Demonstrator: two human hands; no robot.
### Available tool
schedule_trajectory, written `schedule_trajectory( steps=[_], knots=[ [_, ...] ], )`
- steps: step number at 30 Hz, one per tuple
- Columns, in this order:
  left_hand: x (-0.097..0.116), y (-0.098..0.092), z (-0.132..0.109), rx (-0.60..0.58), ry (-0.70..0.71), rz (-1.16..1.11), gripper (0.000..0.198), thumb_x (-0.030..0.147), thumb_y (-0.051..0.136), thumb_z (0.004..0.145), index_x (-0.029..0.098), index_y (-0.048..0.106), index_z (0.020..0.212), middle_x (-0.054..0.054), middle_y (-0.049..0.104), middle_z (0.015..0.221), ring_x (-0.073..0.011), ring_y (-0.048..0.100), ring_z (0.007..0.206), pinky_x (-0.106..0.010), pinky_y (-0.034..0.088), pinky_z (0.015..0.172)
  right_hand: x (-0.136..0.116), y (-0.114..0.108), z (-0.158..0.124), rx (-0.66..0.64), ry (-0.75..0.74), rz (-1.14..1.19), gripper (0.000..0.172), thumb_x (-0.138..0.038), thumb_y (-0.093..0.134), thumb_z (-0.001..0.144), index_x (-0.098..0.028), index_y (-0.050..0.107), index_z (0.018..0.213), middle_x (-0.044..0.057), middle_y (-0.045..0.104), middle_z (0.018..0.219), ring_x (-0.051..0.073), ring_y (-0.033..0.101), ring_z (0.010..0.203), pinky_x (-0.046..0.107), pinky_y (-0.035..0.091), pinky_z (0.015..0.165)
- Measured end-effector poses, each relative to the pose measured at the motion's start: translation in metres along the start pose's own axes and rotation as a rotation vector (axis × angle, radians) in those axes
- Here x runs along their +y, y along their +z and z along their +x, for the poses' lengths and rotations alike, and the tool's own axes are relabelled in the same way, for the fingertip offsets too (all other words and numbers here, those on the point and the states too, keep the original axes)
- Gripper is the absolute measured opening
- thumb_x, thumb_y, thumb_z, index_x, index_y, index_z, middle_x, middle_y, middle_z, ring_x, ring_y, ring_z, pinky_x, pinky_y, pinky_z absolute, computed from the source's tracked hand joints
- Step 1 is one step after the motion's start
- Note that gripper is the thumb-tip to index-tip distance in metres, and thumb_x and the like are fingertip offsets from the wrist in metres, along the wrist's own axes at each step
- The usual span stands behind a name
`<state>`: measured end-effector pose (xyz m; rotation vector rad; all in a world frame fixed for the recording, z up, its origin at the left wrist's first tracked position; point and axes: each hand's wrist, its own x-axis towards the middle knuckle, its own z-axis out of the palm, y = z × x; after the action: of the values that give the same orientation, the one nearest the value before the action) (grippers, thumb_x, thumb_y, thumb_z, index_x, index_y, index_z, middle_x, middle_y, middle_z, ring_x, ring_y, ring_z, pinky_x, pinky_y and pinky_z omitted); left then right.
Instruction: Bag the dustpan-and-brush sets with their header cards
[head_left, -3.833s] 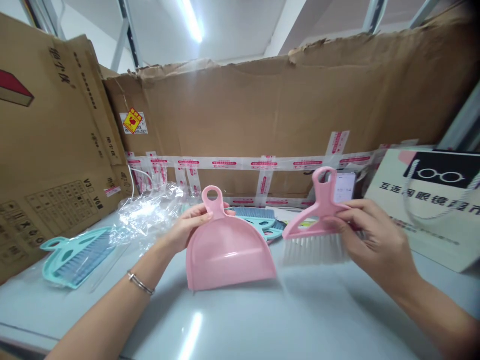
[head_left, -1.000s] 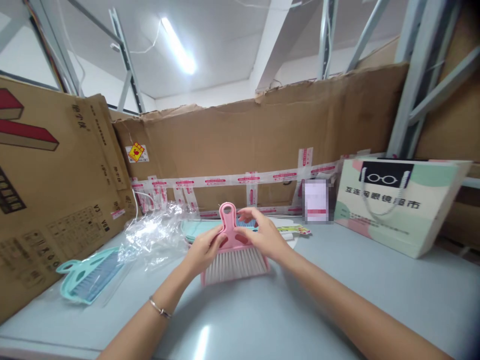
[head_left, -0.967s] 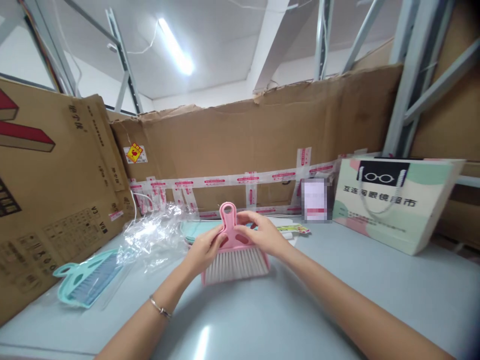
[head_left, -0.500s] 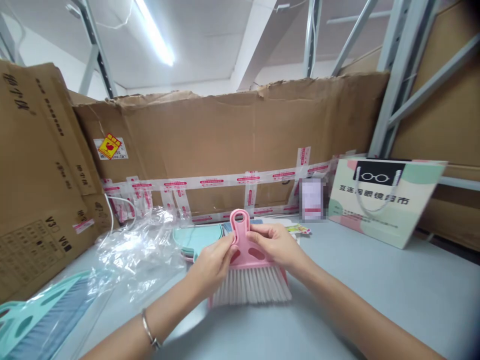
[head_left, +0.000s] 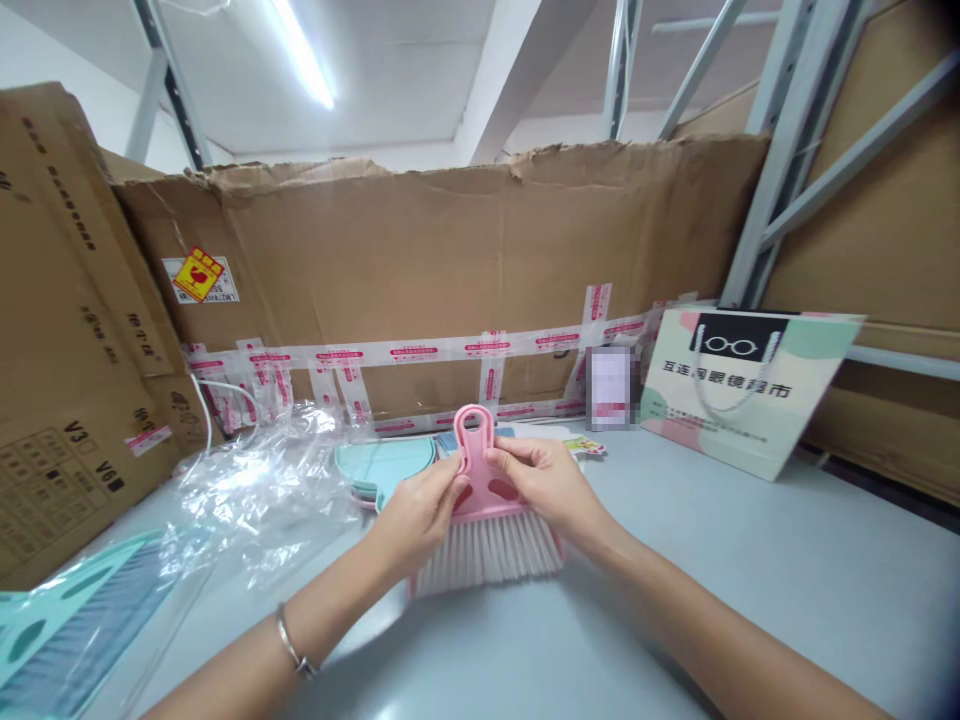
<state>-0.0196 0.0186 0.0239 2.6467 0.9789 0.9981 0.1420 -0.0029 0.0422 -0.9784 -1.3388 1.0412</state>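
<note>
A pink hand brush (head_left: pixel 487 500) with white bristles is held upright between both hands, bristles downward, over the grey table. Behind it a second pink edge shows, seemingly a dustpan nested against it; most of that piece is hidden. My left hand (head_left: pixel 421 505) pinches the brush at the left of its handle base, thumb in front. On the other side, my right hand (head_left: pixel 551 490) grips the right shoulder of the brush, thumb on the front face. Just behind my left hand lie stacked mint-green dustpans (head_left: pixel 386 462), partly covered.
Crumpled clear plastic bags (head_left: pixel 262 490) lie at left, beside a bagged mint-green brush (head_left: pixel 82 620). Cardboard boxes (head_left: pixel 420 260) wall off the back and left. A paper carrier bag (head_left: pixel 750 390) stands at right, near a blurred upright white card (head_left: pixel 611 388) and a metal rack post (head_left: pixel 772 180).
The whole scene has shifted slightly up and left in view. Both hands keep the same grip on the pink brush, which has tilted a little.
</note>
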Motion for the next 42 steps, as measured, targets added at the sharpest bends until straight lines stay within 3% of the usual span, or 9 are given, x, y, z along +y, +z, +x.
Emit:
schedule_trajectory(
  steps=[4,8,12,15,22,26,29,35,42],
  knots=[
    [0.003,0.002,-0.004,0.019,-0.050,-0.085,0.029,0.031,0.037,0.089,0.018,0.056,0.105,-0.007,0.065,0.094,-0.0196,0.060,0.086,-0.032,0.047,0.078,0.002,-0.026,0.012,-0.144,-0.060,-0.080,0.038,-0.048,0.061,0.068,-0.020,0.070,0.093,0.002,0.068,0.080,0.019,0.061,0.079,0.034,0.052,0.071],
    [0.003,0.008,-0.014,0.100,-0.234,-0.172,0.042,0.036,0.049,0.082,0.020,0.049,0.121,-0.008,0.057,0.122,-0.0240,0.052,0.113,-0.038,0.040,0.096,0.018,-0.102,0.038,0.031,-0.188,-0.571,0.037,-0.036,0.049,0.080,-0.021,0.059,0.112,0.008,0.065,0.108,0.019,0.060,0.098,0.037,0.045,0.087],
    [0.007,0.009,-0.018,0.133,-0.417,-0.309,0.047,0.040,0.053,0.078,0.019,0.050,0.120,-0.007,0.057,0.123,-0.0227,0.053,0.112,-0.037,0.041,0.095,0.057,-0.173,0.042,0.051,-0.155,-0.776,0.040,-0.007,0.060,0.058,-0.016,0.066,0.097,0.014,0.064,0.108,0.027,0.059,0.100,0.045,0.040,0.090],
    [0.012,0.007,-0.018,0.116,-0.506,-0.419,0.051,0.042,0.058,0.074,0.020,0.050,0.120,-0.008,0.057,0.123,-0.0235,0.053,0.112,-0.037,0.042,0.093,0.084,-0.186,0.036,0.048,-0.177,-0.855,0.048,0.002,0.055,0.053,-0.018,0.066,0.096,0.013,0.063,0.110,0.028,0.057,0.103,0.046,0.036,0.093],
    [0.016,0.008,-0.024,0.048,-0.821,-0.882,0.038,0.043,0.068,0.067,0.012,0.065,0.089,-0.009,0.071,0.083,-0.0201,0.065,0.072,-0.027,0.048,0.063,0.098,-0.169,0.044,0.177,-0.250,-0.880,0.020,-0.008,0.055,0.062,-0.021,0.069,0.068,0.007,0.071,0.082,0.025,0.063,0.085,0.045,0.034,0.095],
    [0.020,0.008,-0.025,0.060,-0.850,-1.090,0.034,0.038,0.069,0.068,0.012,0.065,0.090,-0.008,0.071,0.080,-0.0177,0.064,0.068,-0.024,0.047,0.061,0.074,-0.161,0.035,0.396,-0.260,-0.809,0.029,-0.018,0.045,0.073,-0.017,0.068,0.091,0.010,0.070,0.092,0.024,0.063,0.086,0.039,0.046,0.080],
    [0.023,0.013,-0.024,0.167,-0.906,-1.203,0.038,0.035,0.066,0.072,0.017,0.060,0.106,-0.008,0.070,0.091,-0.0195,0.065,0.079,-0.028,0.049,0.071,0.040,-0.126,0.011,0.487,-0.383,-0.705,0.038,-0.022,0.039,0.080,-0.017,0.058,0.113,0.008,0.065,0.108,0.019,0.062,0.093,0.033,0.049,0.078],
    [0.019,0.026,-0.022,0.309,-0.929,-1.396,0.034,0.028,0.059,0.079,0.012,0.057,0.108,-0.010,0.071,0.091,-0.0221,0.066,0.080,-0.033,0.050,0.079,0.017,-0.033,-0.039,0.106,-1.030,-0.814,0.038,-0.009,0.041,0.082,-0.020,0.057,0.115,0.006,0.064,0.112,0.018,0.058,0.105,0.037,0.044,0.092],
    [0.026,0.024,-0.022,0.322,-0.839,-1.468,0.041,0.036,0.058,0.078,0.012,0.057,0.111,-0.014,0.069,0.098,-0.0258,0.066,0.084,-0.038,0.050,0.081,0.061,-0.029,-0.036,-0.046,-1.223,-1.191,0.038,-0.005,0.040,0.082,-0.015,0.057,0.114,0.008,0.061,0.116,0.020,0.055,0.110,0.037,0.044,0.092]
  ],
)
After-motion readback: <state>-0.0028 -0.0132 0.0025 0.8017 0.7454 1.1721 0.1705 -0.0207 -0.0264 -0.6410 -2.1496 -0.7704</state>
